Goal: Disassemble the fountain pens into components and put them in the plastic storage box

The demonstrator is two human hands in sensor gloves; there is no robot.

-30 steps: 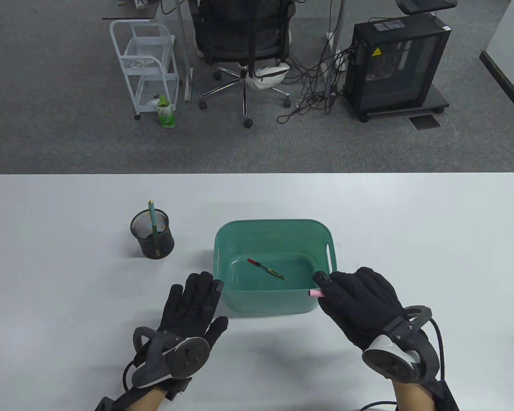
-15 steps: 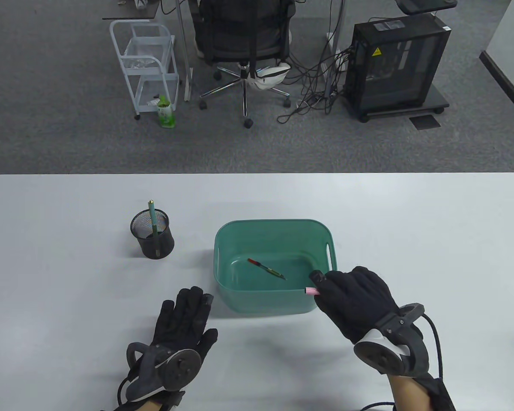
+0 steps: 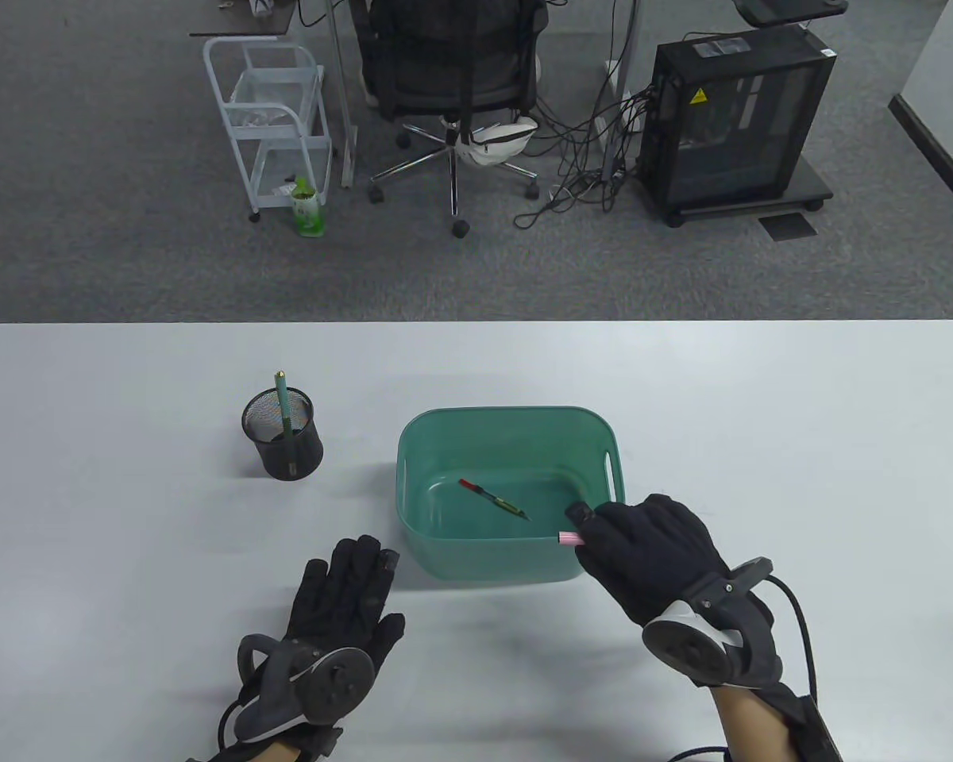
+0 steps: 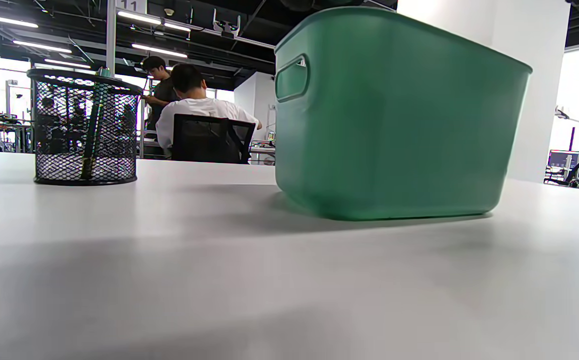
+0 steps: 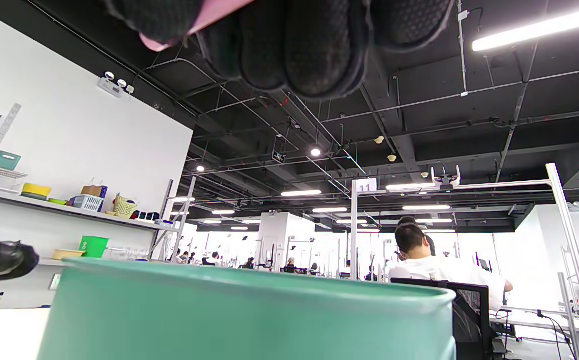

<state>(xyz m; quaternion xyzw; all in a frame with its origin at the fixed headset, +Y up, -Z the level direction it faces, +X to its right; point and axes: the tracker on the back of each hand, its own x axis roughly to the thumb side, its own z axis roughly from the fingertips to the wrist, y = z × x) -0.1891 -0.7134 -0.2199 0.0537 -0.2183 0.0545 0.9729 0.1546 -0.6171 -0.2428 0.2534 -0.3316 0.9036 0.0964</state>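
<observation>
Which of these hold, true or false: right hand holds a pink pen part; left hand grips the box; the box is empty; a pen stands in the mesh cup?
1. The right hand holds a pink pen part: true.
2. The left hand grips the green box: false, it lies flat on the table, apart from the box.
3. The box is empty: false, a pen piece lies inside.
4. A green pen stands in the mesh cup: true.

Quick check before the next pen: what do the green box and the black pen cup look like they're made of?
Green box: looks like moulded plastic, matte with a soft sheen; smooth rounded corners and a cut-out handle slot. Pen cup: apparently black metal wire mesh with solid rim and base bands; you can see through it to the pen inside.
</observation>
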